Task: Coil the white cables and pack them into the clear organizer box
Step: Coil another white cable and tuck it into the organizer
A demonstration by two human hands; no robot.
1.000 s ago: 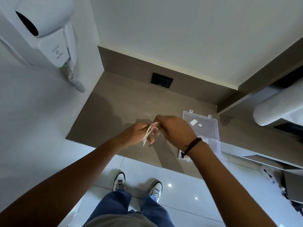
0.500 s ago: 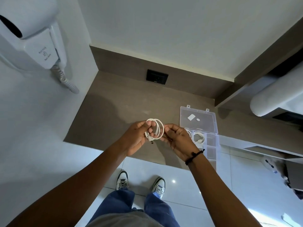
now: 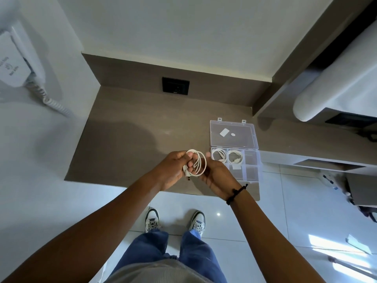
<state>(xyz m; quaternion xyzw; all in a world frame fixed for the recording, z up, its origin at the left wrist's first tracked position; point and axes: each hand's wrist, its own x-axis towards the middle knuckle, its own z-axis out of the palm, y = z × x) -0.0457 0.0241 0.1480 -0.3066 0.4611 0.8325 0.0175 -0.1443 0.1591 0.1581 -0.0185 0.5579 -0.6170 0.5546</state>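
A white cable, wound into a loose round coil, hangs above the brown counter. My left hand pinches the coil's left side, a plug end poking out below the fingers. My right hand cups the coil from the right and underneath, palm up. Just right of my hands lies the clear organizer box, its lid folded back flat. Two coiled white cables rest in its two nearest top compartments.
A black wall socket sits on the counter's back panel. A white wall-mounted hair dryer with a curly cord hangs at the left. A white rounded fixture juts in at the right. My shoes stand on the glossy tiled floor below.
The cable went from a bunched strand between my close-held hands to an open round coil. My right hand turned palm up under it, uncovering the box compartments.
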